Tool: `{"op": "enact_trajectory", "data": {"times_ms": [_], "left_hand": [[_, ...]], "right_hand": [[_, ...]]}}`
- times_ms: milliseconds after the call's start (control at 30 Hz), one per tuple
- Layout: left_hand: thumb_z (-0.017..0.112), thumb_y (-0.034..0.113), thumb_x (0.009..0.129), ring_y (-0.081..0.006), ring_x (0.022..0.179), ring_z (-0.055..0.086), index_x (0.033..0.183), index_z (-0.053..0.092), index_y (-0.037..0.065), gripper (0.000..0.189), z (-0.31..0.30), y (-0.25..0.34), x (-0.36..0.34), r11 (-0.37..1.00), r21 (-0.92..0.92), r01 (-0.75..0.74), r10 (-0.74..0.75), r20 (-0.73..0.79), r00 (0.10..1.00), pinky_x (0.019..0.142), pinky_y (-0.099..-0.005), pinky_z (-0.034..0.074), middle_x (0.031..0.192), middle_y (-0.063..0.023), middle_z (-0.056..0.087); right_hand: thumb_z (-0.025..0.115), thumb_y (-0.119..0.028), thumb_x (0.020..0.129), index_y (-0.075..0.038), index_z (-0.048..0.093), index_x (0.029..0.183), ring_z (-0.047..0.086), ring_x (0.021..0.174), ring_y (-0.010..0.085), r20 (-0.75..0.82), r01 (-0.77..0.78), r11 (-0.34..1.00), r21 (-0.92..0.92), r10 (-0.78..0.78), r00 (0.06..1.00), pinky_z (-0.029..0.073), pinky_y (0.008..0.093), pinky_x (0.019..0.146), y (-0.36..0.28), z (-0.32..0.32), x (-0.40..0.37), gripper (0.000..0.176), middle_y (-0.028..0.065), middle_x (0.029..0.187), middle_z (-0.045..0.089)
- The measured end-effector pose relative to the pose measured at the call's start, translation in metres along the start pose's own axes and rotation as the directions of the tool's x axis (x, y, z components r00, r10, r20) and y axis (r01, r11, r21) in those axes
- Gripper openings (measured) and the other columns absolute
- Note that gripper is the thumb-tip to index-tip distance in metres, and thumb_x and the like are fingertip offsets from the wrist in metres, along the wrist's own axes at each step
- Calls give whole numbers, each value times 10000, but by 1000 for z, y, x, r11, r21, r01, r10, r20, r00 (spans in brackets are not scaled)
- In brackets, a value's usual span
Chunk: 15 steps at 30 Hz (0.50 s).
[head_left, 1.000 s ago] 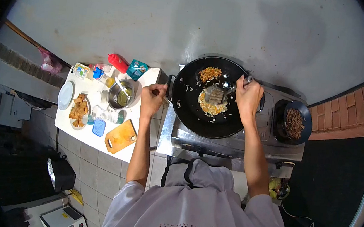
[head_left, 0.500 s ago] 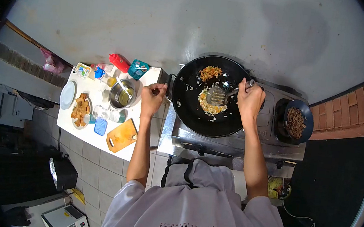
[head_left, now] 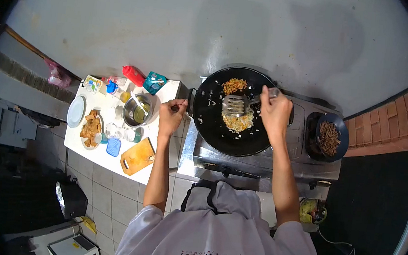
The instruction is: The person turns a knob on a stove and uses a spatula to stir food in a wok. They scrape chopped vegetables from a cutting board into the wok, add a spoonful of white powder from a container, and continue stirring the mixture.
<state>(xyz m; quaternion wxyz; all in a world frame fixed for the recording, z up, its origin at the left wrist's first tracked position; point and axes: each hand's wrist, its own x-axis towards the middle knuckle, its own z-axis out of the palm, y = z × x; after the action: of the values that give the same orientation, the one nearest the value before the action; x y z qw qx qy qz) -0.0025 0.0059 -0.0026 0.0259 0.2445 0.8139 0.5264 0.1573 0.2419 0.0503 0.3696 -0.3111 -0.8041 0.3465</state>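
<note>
A large black wok [head_left: 213, 133] sits on the stove. My right hand [head_left: 276, 116] is closed round the handle of a slotted metal spatula [head_left: 235, 105], whose head lies over the upper edge of a pale chopped, egg-like mixture [head_left: 239, 122] in the wok. Farther back in the wok is a smaller orange-brown pile of chopped food [head_left: 234, 85]. At the wok's left side, my left hand [head_left: 171, 118] has its fingertips closed on the wok's side handle [head_left: 190, 102].
On the right burner stands a dark pan [head_left: 343, 136] of brown strips. The white table [head_left: 107, 160] at left holds a metal bowl [head_left: 131, 111], a cutting board [head_left: 137, 156], a plate of fried pieces [head_left: 91, 129], a red bottle [head_left: 133, 75] and several small containers.
My right hand and the spatula have moved slightly left and back, uncovering more of the pale mixture. My left hand stays at the handle. The view has shifted a little.
</note>
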Motion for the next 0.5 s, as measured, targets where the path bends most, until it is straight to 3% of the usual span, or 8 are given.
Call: {"op": "enact_trajectory", "data": {"times_ms": [33,67,100,200,267,333,367,500], "left_hand": [[675,143,859,-52,558,469,901,693,-59,207,0,1,0,1000,-9,-2,2,10,1000,515,-224,383,613,-12,585],[673,137,861,-52,560,470,902,692,-57,200,1,2,1,999,-31,31,-31,14,999,518,-220,384,621,-8,582],[670,131,863,-52,562,471,904,692,-55,192,0,2,1,997,-51,65,-64,20,998,521,-216,386,628,-4,579],[664,125,871,-50,567,472,909,686,-57,187,-2,-9,3,995,-96,0,6,61,998,523,-209,387,638,6,566],[664,125,872,-49,570,472,909,683,-57,187,-6,-4,3,992,-118,43,-33,89,996,525,-208,387,634,10,557],[665,124,873,-47,574,473,910,681,-58,186,-8,0,2,986,-143,81,-64,119,991,527,-206,387,629,15,547],[665,128,873,-45,576,472,911,680,-56,188,-8,0,1,982,-159,100,-79,134,988,530,-205,387,625,15,543],[673,135,866,-45,585,479,902,678,-54,193,-6,-6,2,980,-161,113,-88,153,984,536,-203,392,632,11,544]], "right_hand": [[626,-159,862,44,585,680,599,471,340,-24,116,993,-21,-116,993,410,409,442,-12,4,-1,275,196,532,568],[627,-142,862,51,576,698,592,501,369,85,56,997,48,-59,995,414,402,453,-19,7,-2,258,202,543,560],[626,-138,862,50,571,698,579,515,385,107,112,994,10,-113,988,417,403,463,-15,10,-4,255,208,550,553],[642,-140,852,37,576,718,533,516,411,82,198,979,-53,-194,978,409,416,480,-8,6,-9,231,208,554,534],[644,-155,852,29,591,725,549,502,386,103,65,990,-128,-52,993,407,407,477,-23,-24,-9,230,198,551,541],[636,-158,859,22,615,756,563,491,355,16,105,978,-182,-104,994,411,392,477,-28,-46,-9,208,199,550,546],[628,-147,863,35,624,773,577,500,349,41,154,938,-311,-149,988,421,388,480,-25,-55,-8,203,205,560,560],[627,-145,864,67,616,736,586,521,370,19,135,898,-418,-140,990,434,398,489,-19,-39,-14,248,219,581,583]]}}
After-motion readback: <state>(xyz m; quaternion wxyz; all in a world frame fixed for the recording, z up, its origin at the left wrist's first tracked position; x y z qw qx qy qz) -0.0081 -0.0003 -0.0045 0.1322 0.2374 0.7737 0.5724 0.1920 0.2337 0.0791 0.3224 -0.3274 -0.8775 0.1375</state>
